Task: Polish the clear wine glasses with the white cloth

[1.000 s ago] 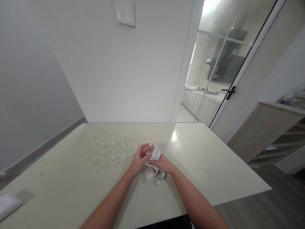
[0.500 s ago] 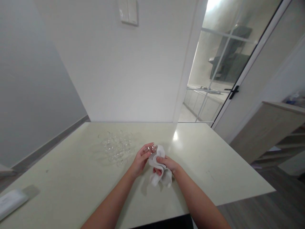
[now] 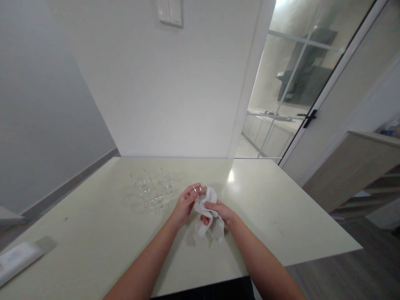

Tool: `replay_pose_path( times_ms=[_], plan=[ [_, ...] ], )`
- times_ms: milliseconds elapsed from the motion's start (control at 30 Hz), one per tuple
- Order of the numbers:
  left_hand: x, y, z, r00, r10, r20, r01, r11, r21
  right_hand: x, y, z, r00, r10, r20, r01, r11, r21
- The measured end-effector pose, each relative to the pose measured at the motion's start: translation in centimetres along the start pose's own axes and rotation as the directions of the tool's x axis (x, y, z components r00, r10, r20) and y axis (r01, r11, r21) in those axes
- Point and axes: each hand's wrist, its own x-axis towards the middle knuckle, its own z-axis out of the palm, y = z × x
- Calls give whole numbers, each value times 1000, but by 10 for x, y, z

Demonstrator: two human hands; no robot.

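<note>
1. Far to the left of the white cloth, which I take as my mark, a white packet lies near the pale table's edge.
2. Left of the cloth and a little farther back, I see a cluster of clear glassware, the pieces too blurred to count.
3. Just left of the cloth, the left hand is curled around a clear glass, thumb on the near side.
4. That glass is tilted, its right end against the cloth's top; whether any fabric sits inside, I can't tell.
5. The cloth itself hangs in loose folds above the table.
6. At the cloth's right side, the right hand pinches it between thumb and fingers.
7. Beyond the cloth to the right stands a glass-paned door; farther right, a wooden shelf unit.
</note>
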Motion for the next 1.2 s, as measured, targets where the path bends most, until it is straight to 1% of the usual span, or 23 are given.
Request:
replay_pose_path(
  times_ms=[67,100,133,200,233,267,300,333,433,467,533,600,667,733,833,867,933,1000,1067,1133,1200],
  plan=[
    [0,3,-1,999,38,8,-38,999,0,6,2,-2,992,-38,-122,52,992,113],
    [0,5,-2,998,69,12,-69,998,12,10,2,-3,974,-70,-214,107,981,164],
    [1,6,-3,995,104,14,-104,994,30,15,3,-5,947,-100,-305,166,965,201],
    [2,9,-5,986,169,1,-168,983,67,22,1,-10,868,-123,-481,271,929,251],
    [2,10,-5,980,198,-20,-196,978,75,25,-1,-14,826,-110,-552,308,909,281],
    [3,11,-6,973,225,-47,-221,973,72,26,-3,-17,798,-89,-595,338,885,321],
    [3,11,-6,965,249,-76,-245,968,59,26,-5,-19,795,-67,-602,350,862,366],
    [4,12,-6,958,267,-99,-265,963,41,25,-7,-20,819,-52,-571,338,849,407],
    [4,11,-4,948,298,-114,-300,954,6,19,-9,-15,930,-52,-364,228,857,461],
    [4,10,-4,948,303,-99,-304,953,14,18,-8,-10,953,-52,-299,192,868,458],
    [3,7,-2,951,306,-42,-304,951,56,18,-6,-1,979,-47,-200,135,880,456],
    [2,3,-1,950,313,27,-313,943,112,19,-3,4,985,-44,-166,118,876,467],
    [1,-2,0,941,327,84,-336,927,165,22,-1,4,980,-32,-196,124,869,478],
    [0,-5,0,934,335,128,-356,909,216,25,2,0,960,-23,-279,153,878,454],
    [-4,-9,1,925,330,191,-375,876,304,28,6,-6,906,-69,-419,218,921,321],
    [-5,-9,0,919,332,211,-387,858,338,28,7,-7,890,-95,-447,234,935,267],
    [-8,-10,0,905,343,250,-420,808,412,28,9,-7,881,-144,-451,248,952,180],
    [-10,-10,0,886,359,293,-462,738,493,27,10,-6,883,-202,-423,277,953,122],
    [-12,-10,0,861,366,354,-509,641,574,27,10,-6,876,-252,-412,315,945,91],
    [-14,-9,0,826,359,434,-563,526,638,28,10,-6,852,-261,-454,327,942,72],
    [-15,-9,1,782,351,515,-623,417,662,29,9,-7,822,-235,-519,308,950,57]
  ],
)
